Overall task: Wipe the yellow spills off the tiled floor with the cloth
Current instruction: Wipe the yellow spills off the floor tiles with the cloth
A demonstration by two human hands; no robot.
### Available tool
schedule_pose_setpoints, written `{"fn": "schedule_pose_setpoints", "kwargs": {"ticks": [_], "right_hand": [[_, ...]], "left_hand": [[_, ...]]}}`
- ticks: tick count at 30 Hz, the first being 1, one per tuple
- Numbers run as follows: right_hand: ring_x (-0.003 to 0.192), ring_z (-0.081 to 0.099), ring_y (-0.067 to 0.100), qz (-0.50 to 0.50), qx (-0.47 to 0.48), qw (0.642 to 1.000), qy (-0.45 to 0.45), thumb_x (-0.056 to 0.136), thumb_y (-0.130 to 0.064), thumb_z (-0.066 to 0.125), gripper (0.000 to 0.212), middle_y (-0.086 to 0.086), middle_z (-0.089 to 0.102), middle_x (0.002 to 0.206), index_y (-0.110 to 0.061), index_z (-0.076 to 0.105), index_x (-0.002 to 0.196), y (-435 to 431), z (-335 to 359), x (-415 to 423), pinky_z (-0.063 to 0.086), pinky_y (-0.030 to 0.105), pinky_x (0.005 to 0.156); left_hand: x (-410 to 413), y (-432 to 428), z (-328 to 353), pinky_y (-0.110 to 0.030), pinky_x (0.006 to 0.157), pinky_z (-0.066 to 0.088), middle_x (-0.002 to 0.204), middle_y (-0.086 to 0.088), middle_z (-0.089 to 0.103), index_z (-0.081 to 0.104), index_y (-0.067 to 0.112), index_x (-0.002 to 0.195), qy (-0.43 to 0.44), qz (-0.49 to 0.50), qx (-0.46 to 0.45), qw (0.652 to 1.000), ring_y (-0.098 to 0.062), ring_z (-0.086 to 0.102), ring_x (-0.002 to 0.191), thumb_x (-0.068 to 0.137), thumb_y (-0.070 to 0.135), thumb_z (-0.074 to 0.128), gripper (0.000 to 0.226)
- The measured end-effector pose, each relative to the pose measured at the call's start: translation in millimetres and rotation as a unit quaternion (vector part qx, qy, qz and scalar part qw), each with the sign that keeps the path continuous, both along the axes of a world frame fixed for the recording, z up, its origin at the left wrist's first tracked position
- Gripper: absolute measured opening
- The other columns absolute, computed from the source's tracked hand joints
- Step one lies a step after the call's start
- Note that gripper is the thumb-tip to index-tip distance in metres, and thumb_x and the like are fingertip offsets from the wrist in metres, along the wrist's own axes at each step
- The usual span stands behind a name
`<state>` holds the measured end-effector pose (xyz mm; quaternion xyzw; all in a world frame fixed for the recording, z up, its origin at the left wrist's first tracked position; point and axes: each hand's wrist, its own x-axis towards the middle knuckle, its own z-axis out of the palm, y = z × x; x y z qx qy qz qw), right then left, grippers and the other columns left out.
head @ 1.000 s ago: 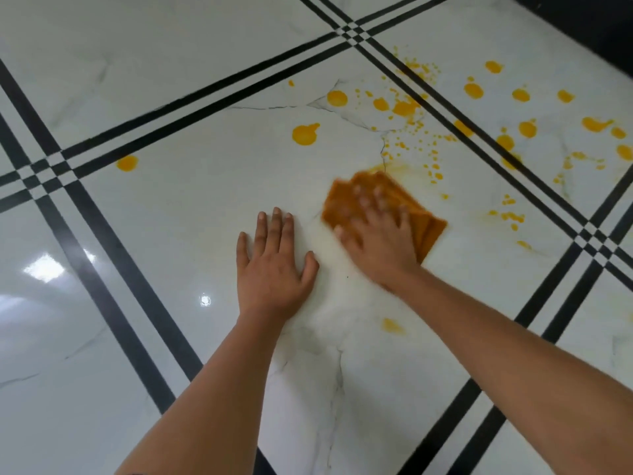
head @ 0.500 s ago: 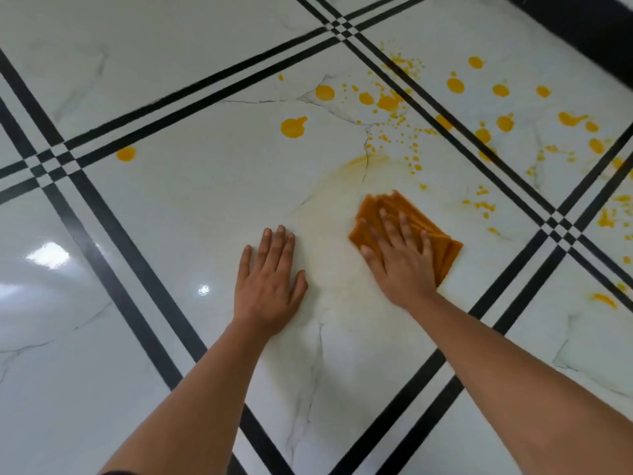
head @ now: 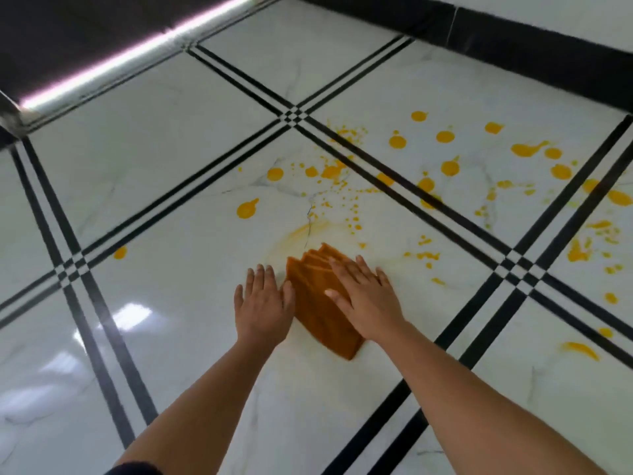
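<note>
Tiled floor [head: 171,207] bears yellow spills [head: 445,166]; right hand [head: 368,299] fingers flat on cloth [head: 315,303].

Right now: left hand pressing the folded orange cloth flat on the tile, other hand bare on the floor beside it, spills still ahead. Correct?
Wrong hand. The head view shows the right hand pressing the folded orange cloth flat on the tile; the left hand lies bare on the floor beside it. Yellow spills still lie ahead.

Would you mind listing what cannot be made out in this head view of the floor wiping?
- Floor under the cloth: hidden by it, so any spill there is unseen.
- Part of the cloth: covered by the right hand.
- Yellow spills at right: cut off by the frame edge.
- Left hand: palm contact hidden.
</note>
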<state>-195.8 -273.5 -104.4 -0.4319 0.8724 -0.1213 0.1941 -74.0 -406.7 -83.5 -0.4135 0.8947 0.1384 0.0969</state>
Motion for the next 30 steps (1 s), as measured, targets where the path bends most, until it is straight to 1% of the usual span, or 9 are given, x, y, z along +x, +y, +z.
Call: {"fn": "schedule_pose_setpoints", "kwargs": {"ticks": [3, 6, 9, 12, 14, 18, 22, 27, 30], "right_hand": [[0.146, 0.001, 0.019, -0.038, 0.023, 0.998, -0.045, 0.096, -0.05, 0.014, 0.057, -0.002, 0.015, 0.157, -0.029, 0.009, 0.149, 23.7, 22.4, -16.1, 0.002, 0.043, 0.116], [0.146, 0.004, 0.02, -0.078, 0.023, 0.994, -0.076, 0.1, -0.042, 0.018, 0.052, -0.001, 0.021, 0.156, -0.024, 0.016, 0.148, 31.2, 34.8, -31.0, 0.005, 0.044, 0.117], [0.146, 0.003, 0.019, -0.079, 0.024, 0.993, -0.086, 0.1, -0.041, 0.018, 0.051, 0.0, 0.021, 0.156, -0.024, 0.018, 0.148, 24.1, 33.2, -32.9, 0.004, 0.043, 0.117], [0.146, 0.001, 0.018, -0.09, 0.014, 0.992, -0.084, 0.1, -0.041, 0.018, 0.051, 0.0, 0.018, 0.157, -0.024, 0.016, 0.148, 14.1, 22.0, -33.3, 0.003, 0.041, 0.116], [0.146, 0.002, 0.019, -0.099, -0.007, 0.993, -0.062, 0.1, -0.039, 0.019, 0.051, 0.0, 0.018, 0.157, -0.023, 0.016, 0.148, 4.5, 14.6, -30.5, 0.004, 0.041, 0.117], [0.146, 0.005, 0.02, -0.117, -0.028, 0.992, -0.048, 0.1, -0.038, 0.022, 0.051, 0.001, 0.021, 0.156, -0.023, 0.018, 0.148, -9.4, 5.1, -15.5, 0.007, 0.041, 0.116], [0.146, 0.006, 0.02, -0.117, -0.025, 0.992, -0.029, 0.1, -0.039, 0.022, 0.051, 0.0, 0.021, 0.156, -0.024, 0.017, 0.148, -42.2, 8.3, 1.9, 0.008, 0.04, 0.116], [0.146, 0.006, 0.021, -0.087, 0.005, 0.996, -0.008, 0.099, -0.041, 0.022, 0.052, 0.001, 0.019, 0.156, -0.024, 0.017, 0.148, -95.9, 9.0, 17.0, 0.008, 0.041, 0.116], [0.146, 0.006, 0.02, -0.063, 0.01, 0.998, 0.006, 0.099, -0.042, 0.023, 0.052, 0.0, 0.019, 0.156, -0.025, 0.016, 0.148, -124.1, 5.9, 22.3, 0.008, 0.041, 0.116]], "left_hand": [[-29.2, 37.0, 18.1, -0.039, 0.115, 0.007, 0.156, -0.007, 0.017, 0.02, 0.01, 0.147, -0.018, -0.009, 0.005, 1.0, -0.021, 0.01, 0.144, 0.098, 0.041, 0.019, 0.058], [-52.2, 85.3, 17.4, -0.041, 0.115, 0.009, 0.154, -0.011, 0.021, 0.026, 0.005, 0.144, -0.001, 0.11, 0.065, 0.992, -0.024, 0.012, 0.143, 0.097, 0.042, 0.021, 0.06], [-91.5, 103.1, 0.5, -0.048, 0.114, -0.004, 0.156, -0.015, -0.006, 0.0, 0.005, 0.148, -0.006, 0.259, 0.147, 0.955, -0.028, -0.009, 0.144, 0.095, 0.051, 0.021, 0.073], [-112.3, 95.9, -23.9, -0.056, 0.108, -0.014, 0.153, -0.019, -0.02, -0.014, 0.009, 0.146, 0.008, 0.304, 0.12, 0.945, -0.033, -0.023, 0.14, 0.092, 0.056, 0.024, 0.081], [-103.1, 77.4, -38.4, -0.058, 0.107, -0.014, 0.153, -0.019, -0.018, -0.012, 0.011, 0.147, 0.016, 0.256, 0.064, 0.964, -0.033, -0.022, 0.14, 0.091, 0.058, 0.022, 0.08], [-55.5, 12.8, -49.4, -0.057, 0.109, -0.01, 0.157, -0.008, -0.012, -0.005, 0.024, 0.149, 0.018, 0.083, -0.014, 0.996, -0.025, -0.016, 0.143, 0.089, 0.063, 0.021, 0.076], [-18.9, -56.2, -49.4, -0.055, 0.112, -0.007, 0.157, -0.001, -0.015, -0.009, 0.035, 0.147, 0.01, 0.01, -0.022, 1.0, -0.023, -0.018, 0.142, 0.085, 0.068, 0.026, 0.078], [14.6, -87.0, -51.6, -0.055, 0.111, -0.008, 0.156, -0.001, -0.016, -0.014, 0.036, 0.145, 0.004, -0.063, -0.036, 0.997, -0.025, -0.02, 0.142, 0.071, 0.075, 0.004, 0.086], [40.0, -129.1, -50.5, -0.054, 0.112, -0.006, 0.156, -0.001, -0.013, -0.017, 0.036, 0.142, 0.003, -0.113, -0.043, 0.993, -0.024, -0.018, 0.142, 0.071, 0.075, 0.005, 0.084]]}}
